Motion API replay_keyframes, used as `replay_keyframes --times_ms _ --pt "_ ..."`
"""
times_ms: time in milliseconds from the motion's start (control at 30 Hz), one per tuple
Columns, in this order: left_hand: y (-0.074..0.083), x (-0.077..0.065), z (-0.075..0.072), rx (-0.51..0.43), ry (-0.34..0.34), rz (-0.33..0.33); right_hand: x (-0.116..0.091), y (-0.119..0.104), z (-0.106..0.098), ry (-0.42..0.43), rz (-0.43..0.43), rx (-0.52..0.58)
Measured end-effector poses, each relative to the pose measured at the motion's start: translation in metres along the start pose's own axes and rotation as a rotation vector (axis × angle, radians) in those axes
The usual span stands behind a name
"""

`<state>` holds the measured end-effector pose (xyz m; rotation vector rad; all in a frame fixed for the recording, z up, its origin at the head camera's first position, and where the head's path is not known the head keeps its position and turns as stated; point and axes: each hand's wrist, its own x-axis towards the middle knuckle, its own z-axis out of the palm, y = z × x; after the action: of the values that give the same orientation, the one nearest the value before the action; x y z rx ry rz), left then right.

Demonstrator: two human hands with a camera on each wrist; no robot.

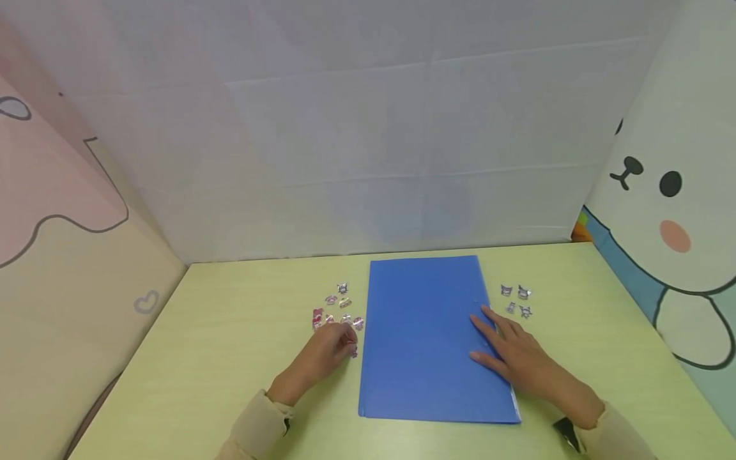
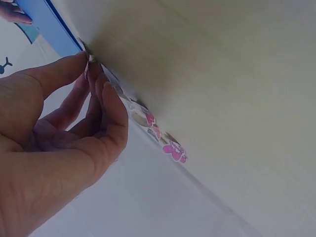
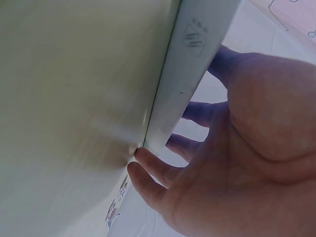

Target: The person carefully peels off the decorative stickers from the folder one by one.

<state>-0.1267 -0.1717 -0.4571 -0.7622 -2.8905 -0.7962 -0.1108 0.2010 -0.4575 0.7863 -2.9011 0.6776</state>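
Note:
A blue folder (image 1: 422,358) lies flat on the table. Left of it, my left hand (image 1: 326,352) pinches a small sticker (image 1: 353,352) between thumb and fingertips, close over the table; the fingers hide most of it. Several pink and pale cartoon stickers (image 1: 318,317) lie just beyond that hand, and one pink sticker (image 2: 174,151) shows clearly in the left wrist view. My right hand (image 1: 520,354) rests with spread fingers on the folder's right edge. The right wrist view shows the folder's white side (image 3: 183,64) with a printed mark, fingers reaching past it.
Several purple-grey stickers (image 1: 524,292) lie right of the folder, beyond the right hand. A dark object (image 1: 566,433) partly shows by the right sleeve. White cloth (image 1: 368,140) hangs behind the pale yellow table (image 1: 247,313), with printed cartoon panels at both sides.

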Motion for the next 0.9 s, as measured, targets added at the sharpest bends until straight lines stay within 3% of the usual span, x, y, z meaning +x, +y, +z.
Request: replay_keyframes --times_ms 200,367,767,900 --pt "0.004 -0.003 0.002 0.043 0.045 -0.048 0.0 0.001 0.001 -0.009 0.008 0.004" --pt "0.005 -0.006 0.004 0.058 0.099 -0.045 -0.001 0.002 0.002 -0.002 0.004 -0.003" --pt "0.002 -0.012 0.009 0.187 0.252 0.055 0.002 0.004 0.003 0.015 -0.014 0.008" --pt "0.005 -0.015 0.006 0.178 0.296 0.066 0.0 0.001 0.0 0.06 -0.027 0.012"
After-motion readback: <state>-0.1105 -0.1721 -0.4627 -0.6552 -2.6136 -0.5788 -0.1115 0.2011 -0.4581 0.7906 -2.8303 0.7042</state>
